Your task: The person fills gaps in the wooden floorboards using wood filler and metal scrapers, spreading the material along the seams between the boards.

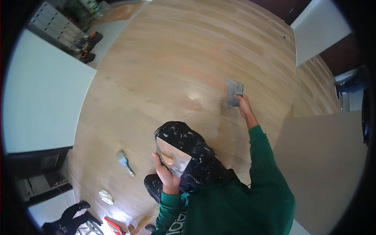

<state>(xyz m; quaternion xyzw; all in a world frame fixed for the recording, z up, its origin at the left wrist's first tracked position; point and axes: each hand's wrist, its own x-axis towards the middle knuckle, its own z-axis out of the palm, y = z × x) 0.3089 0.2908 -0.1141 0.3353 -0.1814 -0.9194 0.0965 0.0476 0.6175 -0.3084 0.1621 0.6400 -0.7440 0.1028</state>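
Note:
My right hand reaches forward over the wooden floor, gripping a wide rectangular grey filling blade by its near edge. Thumb on top, fingers mostly hidden beneath. Close to my knee, my left hand is closed around the lower edge of a second flat metal blade. Tan filler sits in a lump on that blade, and a thin film of it covers part of the face. Tan-orange filler patches show on the boards ahead of me.
A blue-handled brush and a crumpled white cloth lie to my left. Dark-clothed legs of another person show at lower left, near a red-edged object. White panels border the left. A beige panel stands right.

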